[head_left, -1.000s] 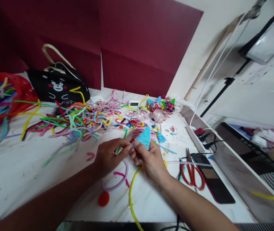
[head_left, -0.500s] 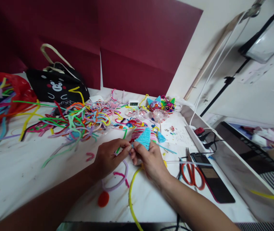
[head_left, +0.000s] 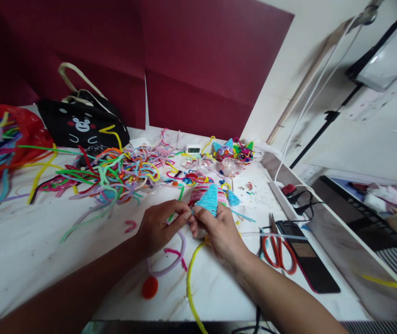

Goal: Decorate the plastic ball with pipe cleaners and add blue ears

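My right hand is closed around a flat, tapering blue piece wound from pipe cleaner, its narrow end pointing away from me. Thumb and forefinger of my left hand pinch at its lower left corner, where a bit of blue pipe cleaner shows between the fingertips. Behind the piece lies a pink-and-red striped bundle, partly covered by it. A small blue triangle rests just to the right. A yellow pipe cleaner curves down from under my right hand, and a lilac one loops below my left.
Orange-handled scissors and a phone lie at the right, beside a power strip. A heap of pipe cleaners spreads at left, near a black bag. Finished-looking colourful figures stand behind clear plastic domes.
Hardly anything differs. My right hand and the blue piece have shifted very slightly; my left hand keeps its pinch in the same spot.
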### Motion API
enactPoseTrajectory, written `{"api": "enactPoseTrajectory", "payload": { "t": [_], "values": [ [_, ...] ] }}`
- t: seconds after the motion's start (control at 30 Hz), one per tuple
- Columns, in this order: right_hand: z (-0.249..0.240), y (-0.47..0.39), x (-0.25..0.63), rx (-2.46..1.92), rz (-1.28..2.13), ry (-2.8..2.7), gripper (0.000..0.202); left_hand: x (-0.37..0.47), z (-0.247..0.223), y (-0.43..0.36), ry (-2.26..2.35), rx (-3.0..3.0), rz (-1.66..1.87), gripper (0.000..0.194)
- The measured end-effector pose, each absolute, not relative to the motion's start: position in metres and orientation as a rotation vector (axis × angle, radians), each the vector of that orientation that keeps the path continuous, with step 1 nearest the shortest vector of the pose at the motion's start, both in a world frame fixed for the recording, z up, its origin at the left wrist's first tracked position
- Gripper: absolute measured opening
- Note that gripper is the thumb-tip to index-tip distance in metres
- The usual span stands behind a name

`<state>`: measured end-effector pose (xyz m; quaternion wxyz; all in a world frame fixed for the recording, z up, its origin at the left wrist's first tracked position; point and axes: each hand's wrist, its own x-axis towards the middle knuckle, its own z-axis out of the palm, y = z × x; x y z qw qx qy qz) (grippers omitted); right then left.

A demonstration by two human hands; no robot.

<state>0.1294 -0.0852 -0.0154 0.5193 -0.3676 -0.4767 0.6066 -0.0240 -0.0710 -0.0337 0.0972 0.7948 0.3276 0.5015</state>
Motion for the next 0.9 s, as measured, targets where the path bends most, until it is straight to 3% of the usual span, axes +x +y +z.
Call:
{"api": "enactPoseTrajectory", "payload": {
  "t": [0.5,0.9],
  "values": [
    [-0.0128,-0.0858,0.1359,-0.897,1.621,-1.04,0.023,-0.026,-0.0325,-0.067,0.864,2.061,1.151,0.023],
    [-0.0105,-0.0858,0.1353,-0.897,1.642,-1.028,0.024,-0.0253,-0.0313,-0.0684,0.853,2.078,1.181,0.021]
  ]
}}
